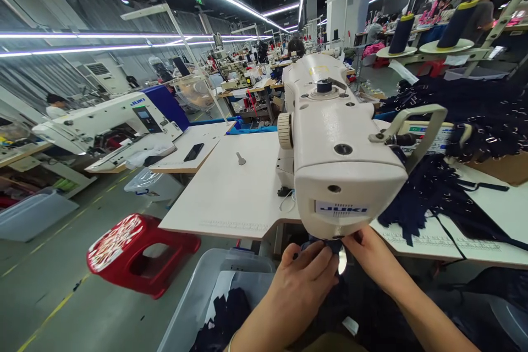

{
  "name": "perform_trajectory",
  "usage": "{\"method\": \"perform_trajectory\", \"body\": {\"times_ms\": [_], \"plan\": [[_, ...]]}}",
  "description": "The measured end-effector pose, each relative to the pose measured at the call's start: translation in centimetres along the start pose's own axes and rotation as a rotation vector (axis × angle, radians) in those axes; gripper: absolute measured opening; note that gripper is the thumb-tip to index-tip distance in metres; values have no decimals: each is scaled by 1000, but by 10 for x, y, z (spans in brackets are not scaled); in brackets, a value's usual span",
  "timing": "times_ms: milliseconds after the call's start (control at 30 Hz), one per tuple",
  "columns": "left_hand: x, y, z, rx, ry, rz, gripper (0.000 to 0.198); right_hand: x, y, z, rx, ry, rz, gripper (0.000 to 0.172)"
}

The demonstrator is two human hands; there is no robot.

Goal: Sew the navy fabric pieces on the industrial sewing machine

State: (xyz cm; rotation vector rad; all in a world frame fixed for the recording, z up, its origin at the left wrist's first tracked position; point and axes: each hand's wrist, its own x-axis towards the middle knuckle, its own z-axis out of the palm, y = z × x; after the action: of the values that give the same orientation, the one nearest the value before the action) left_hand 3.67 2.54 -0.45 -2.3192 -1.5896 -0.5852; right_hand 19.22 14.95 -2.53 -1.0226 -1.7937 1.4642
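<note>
A white Juki sewing machine (334,143) stands on the white table (231,187) in front of me. Under its head lies a piece of dark navy fabric (325,246). My left hand (303,286) rests on that fabric with its fingers curled and pressed down on it. My right hand (369,256) comes in from the right, fingers pinched on the same fabric just below the machine's head. The needle area is hidden behind the machine and my hands.
A heap of navy fabric pieces (449,176) lies to the right of the machine. A grey bin (198,297) with dark pieces sits below left, beside a red stool (136,250). Another Juki machine (111,124) stands at left. People work at tables farther back.
</note>
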Motion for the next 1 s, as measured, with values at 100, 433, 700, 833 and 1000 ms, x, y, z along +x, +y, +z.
{"method": "perform_trajectory", "body": {"times_ms": [100,433,700,833,1000], "plan": [[-2,-1,2,45,-6,18,27,1,1,3,-61,23,42,38],[4,2,-4,31,-23,-24,25,8,-2,0,-225,65,9,32],[6,16,9,216,69,-140,27,36,18,-1,-416,109,-288,37],[8,20,12,272,113,-147,28,48,35,0,-473,96,-395,34],[8,22,16,330,106,-138,28,56,48,-2,-491,112,-461,31]]}}
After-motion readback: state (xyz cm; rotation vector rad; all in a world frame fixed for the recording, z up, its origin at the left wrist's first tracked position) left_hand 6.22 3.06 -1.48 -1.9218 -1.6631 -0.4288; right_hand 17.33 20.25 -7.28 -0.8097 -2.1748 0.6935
